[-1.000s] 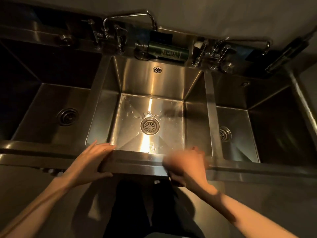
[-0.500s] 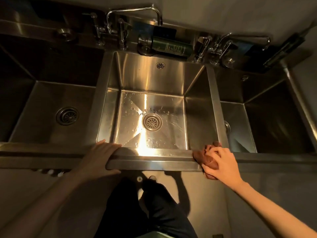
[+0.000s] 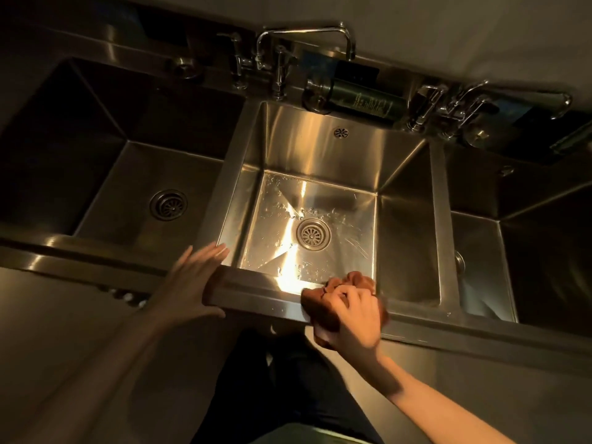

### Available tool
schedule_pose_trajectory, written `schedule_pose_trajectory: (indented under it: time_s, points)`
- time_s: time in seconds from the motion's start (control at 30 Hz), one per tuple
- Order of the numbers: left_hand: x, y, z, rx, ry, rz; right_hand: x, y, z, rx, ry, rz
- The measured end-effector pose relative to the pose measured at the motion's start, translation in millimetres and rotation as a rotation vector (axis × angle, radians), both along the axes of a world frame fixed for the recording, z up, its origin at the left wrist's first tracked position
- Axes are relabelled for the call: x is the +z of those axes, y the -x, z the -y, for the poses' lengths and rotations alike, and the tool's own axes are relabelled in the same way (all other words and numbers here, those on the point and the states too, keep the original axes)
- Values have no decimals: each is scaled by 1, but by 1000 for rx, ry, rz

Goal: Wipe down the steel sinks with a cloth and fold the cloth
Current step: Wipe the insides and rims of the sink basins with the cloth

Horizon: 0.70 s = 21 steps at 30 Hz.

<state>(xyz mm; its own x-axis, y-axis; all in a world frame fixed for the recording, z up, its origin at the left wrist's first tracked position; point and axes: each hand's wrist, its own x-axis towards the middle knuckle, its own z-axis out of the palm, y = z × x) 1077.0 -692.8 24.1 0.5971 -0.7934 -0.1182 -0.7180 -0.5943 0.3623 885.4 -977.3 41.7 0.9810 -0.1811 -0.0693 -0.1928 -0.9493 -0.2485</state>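
Observation:
Three steel sinks sit side by side: a dark left sink [image 3: 134, 174], a lit middle sink [image 3: 323, 155] with water drops round its drain [image 3: 313, 234], and a right sink [image 3: 474, 251] mostly in shadow. My right hand [image 3: 355, 318] grips a bunched brown cloth [image 3: 320, 298] and holds it against the front rim [image 3: 256, 293] of the middle sink. My left hand [image 3: 192, 283] rests on the same rim at the middle sink's left corner, fingers straight and thumb under the edge.
Two faucets [image 3: 304, 43] [image 3: 455, 97] stand on the back ledge, with a dark green bottle [image 3: 365, 104] lying between them. My dark-trousered legs [image 3: 278, 389] stand on the floor right below the rim. A wall rises behind the ledge.
My right hand has slid the cloth leftward along the front rim from the middle sink's right corner. My left hand stays on the rim, its fingers now straighter. The view has shifted.

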Motion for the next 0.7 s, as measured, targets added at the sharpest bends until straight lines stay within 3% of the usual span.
schedule_pose_trajectory:
  time_s: [0.13, 0.3, 0.57, 0.7]
  points:
    - [11, -18, -43, 166, -90, 8, 7, -53, -70, 106, -107, -52]
    - [8, -26, -60, 173, -140, -14, 6, -108, -143, 198, -165, -82]
    - [8, -38, -67, 71, -104, 4, 4, -78, -99, 534, 134, 25]
    - [6, -40, -69, 62, -61, 2, -3, -84, -109, 471, 206, 75]
